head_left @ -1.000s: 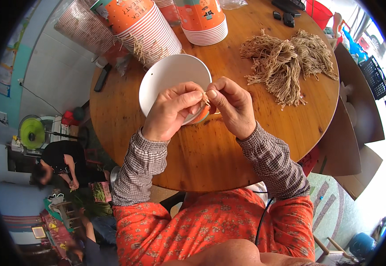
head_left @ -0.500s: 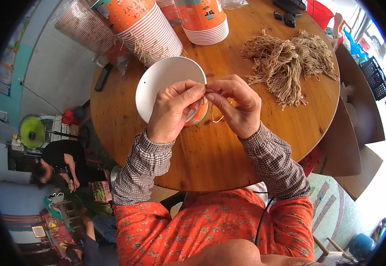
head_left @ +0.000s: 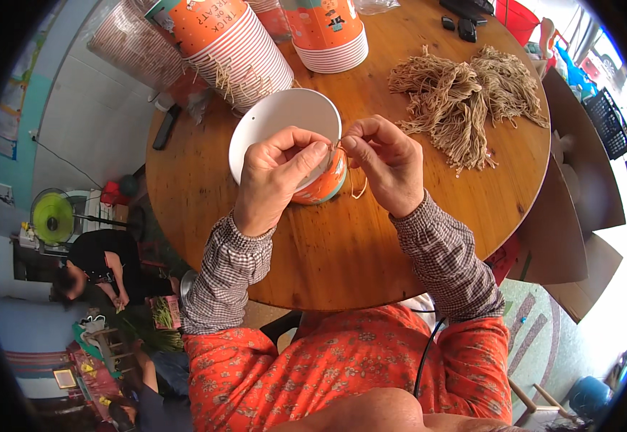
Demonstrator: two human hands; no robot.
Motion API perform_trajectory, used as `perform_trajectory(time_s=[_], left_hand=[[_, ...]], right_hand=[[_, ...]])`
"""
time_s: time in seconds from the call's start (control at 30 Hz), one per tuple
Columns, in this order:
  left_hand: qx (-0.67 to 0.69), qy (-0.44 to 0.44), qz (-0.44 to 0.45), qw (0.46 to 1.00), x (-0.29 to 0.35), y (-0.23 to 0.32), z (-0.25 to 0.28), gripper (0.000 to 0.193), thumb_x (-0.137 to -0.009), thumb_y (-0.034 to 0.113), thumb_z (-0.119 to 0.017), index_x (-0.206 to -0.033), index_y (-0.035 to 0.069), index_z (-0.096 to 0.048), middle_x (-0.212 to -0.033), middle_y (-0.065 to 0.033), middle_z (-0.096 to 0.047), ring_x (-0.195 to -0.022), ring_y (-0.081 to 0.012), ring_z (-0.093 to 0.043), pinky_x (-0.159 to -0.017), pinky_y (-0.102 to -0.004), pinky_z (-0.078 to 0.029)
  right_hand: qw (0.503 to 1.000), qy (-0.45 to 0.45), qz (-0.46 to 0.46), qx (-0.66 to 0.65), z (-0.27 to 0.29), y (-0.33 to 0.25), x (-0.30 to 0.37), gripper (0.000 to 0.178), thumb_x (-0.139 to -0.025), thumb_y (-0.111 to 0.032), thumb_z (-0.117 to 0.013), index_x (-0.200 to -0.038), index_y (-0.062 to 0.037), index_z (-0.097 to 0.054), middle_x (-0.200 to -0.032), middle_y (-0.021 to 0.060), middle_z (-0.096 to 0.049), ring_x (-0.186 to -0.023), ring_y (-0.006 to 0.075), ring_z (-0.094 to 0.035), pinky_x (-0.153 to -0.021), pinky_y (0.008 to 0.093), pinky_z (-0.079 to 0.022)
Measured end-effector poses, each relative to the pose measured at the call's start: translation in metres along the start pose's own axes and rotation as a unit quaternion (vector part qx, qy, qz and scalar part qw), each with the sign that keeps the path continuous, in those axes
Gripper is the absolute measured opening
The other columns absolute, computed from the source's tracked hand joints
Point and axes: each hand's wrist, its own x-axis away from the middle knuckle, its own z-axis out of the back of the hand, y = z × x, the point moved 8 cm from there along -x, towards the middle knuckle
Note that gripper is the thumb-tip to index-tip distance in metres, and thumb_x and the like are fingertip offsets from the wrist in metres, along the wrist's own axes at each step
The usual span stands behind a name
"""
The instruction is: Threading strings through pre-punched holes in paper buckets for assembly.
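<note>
Glossy varnished wood tabletop (head_left: 371, 245); smooth paper cup (head_left: 306, 155) (matt white inside); rough, dry fibre twine bundle (head_left: 464, 101); soft woven check cloth sleeves (head_left: 227, 270).

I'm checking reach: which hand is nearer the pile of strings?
Right. The right hand pinches a string at the cup's rim, just left of the pile of strings. The left hand grips the cup farther left, beyond the right hand.

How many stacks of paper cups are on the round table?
3 visible: a tilted orange stack at upper left, an upright stack at top centre, and a partly hidden one between them. More may lie beyond the frame.
</note>
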Motion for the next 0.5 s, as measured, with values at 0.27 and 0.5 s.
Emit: perform_trajectory(time_s=[0.27, 0.5], left_hand=[[-0.005, 0.007, 0.001, 1.0, 0.001, 0.0, 0.001, 0.012, -0.093, 0.013, -0.063, -0.091, 0.001, -0.063, -0.084, 0.0018, -0.063, -0.077, -0.0033, -0.056, -0.073, -0.0197, -0.046], [-0.097, -0.031, -0.06, 0.993, 0.001, 0.006, -0.004, 0.011, -0.092, 0.008, -0.062, -0.084, 0.002, -0.058, -0.08, 0.0035, -0.055, -0.073, -0.0033, -0.051, -0.069, -0.019, -0.043]], right_hand=[[1.0, 0.007, -0.012, -0.012, 0.0, 0.007, 0.0, 0.01, -0.089, -0.008, -0.066, -0.092, -0.0003, -0.061, -0.079, 0.0013, -0.062, -0.067, 0.0059, -0.056, -0.061, 0.0221, -0.048], [0.996, 0.059, -0.058, 0.016, 0.006, 0.015, -0.001, 0.012, -0.09, -0.009, -0.065, -0.094, 0.0017, -0.06, -0.076, 0.0009, -0.062, -0.068, 0.0057, -0.052, -0.063, 0.0232, -0.047]])
